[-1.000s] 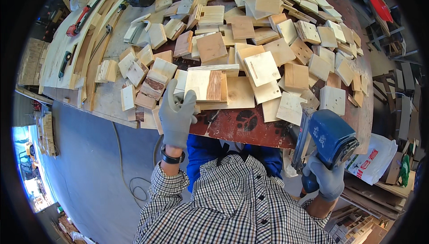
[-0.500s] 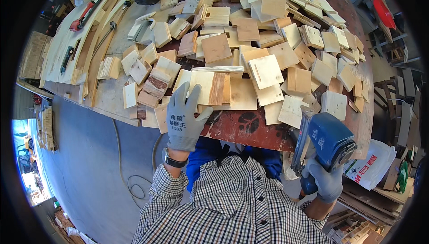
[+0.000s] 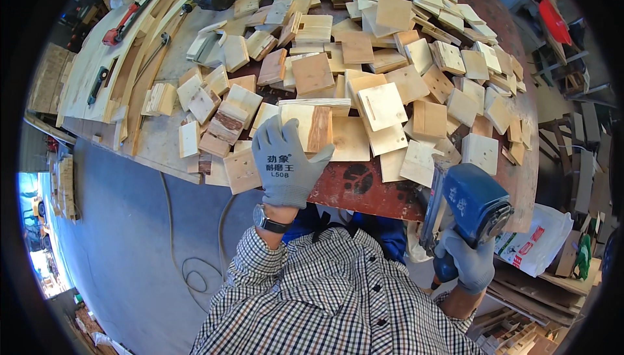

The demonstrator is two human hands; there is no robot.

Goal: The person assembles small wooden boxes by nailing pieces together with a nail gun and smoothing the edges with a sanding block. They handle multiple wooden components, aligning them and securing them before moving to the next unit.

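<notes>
Right hand (image 3: 467,261) clenched on blue power tool (image 3: 478,199), likely heavy, needs full fist. Left of tool, left hand (image 3: 286,163) spread over wood block (image 3: 318,127), probably light, stiff; pinch edgewise.

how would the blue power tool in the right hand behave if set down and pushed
The blue power tool is probably stiff, with a hard-looking casing. It is likely fairly heavy, given that bulky casing. Pushed, it might tip, as its upper part looks wider than the handle in the right hand.
</notes>
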